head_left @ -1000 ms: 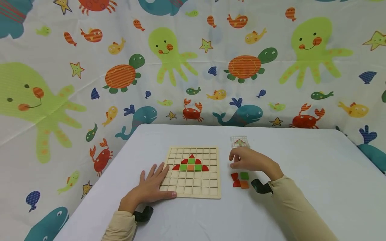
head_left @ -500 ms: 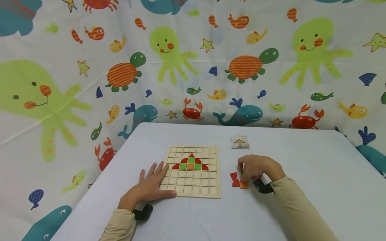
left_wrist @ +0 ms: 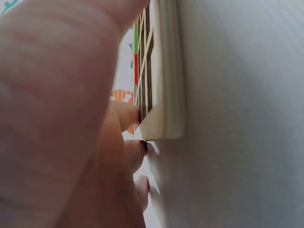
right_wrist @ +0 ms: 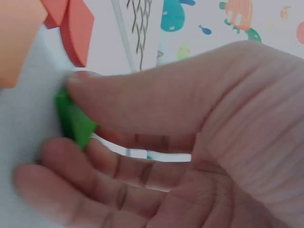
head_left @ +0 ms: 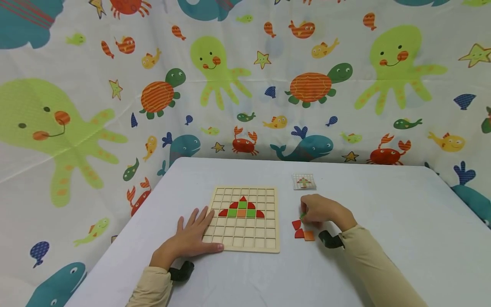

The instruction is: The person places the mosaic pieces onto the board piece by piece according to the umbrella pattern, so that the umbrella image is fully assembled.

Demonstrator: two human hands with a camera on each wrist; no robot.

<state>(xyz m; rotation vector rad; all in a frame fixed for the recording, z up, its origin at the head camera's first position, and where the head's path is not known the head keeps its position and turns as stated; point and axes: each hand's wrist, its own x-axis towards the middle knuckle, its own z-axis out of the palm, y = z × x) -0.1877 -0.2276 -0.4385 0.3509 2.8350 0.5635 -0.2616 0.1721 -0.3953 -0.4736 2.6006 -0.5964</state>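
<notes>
A green square tile [right_wrist: 76, 121] is pinched between the thumb and fingers of my right hand [head_left: 326, 210], just above the white table. Close below that hand lie two red tiles [head_left: 299, 233] with curved edges and an orange square tile [head_left: 309, 236]. My left hand [head_left: 190, 239] lies with spread fingers on the left edge of a wooden grid board [head_left: 257, 243], its thumb along the front edge. In the board's cells, red, green and orange tiles [head_left: 241, 212] form a stepped triangle. The left wrist view shows the board's corner [left_wrist: 161, 126] beside the fingers.
Behind the right hand, a small card [head_left: 304, 182] printed with a grid and a coloured tile pattern lies on the white table [head_left: 383, 204]. A cloth [head_left: 261, 111] printed with sea animals hangs behind and left of the table.
My right hand came down from near the card to the loose tiles, took hold of the green square tile and raised it slightly. The left hand stayed on the board.
</notes>
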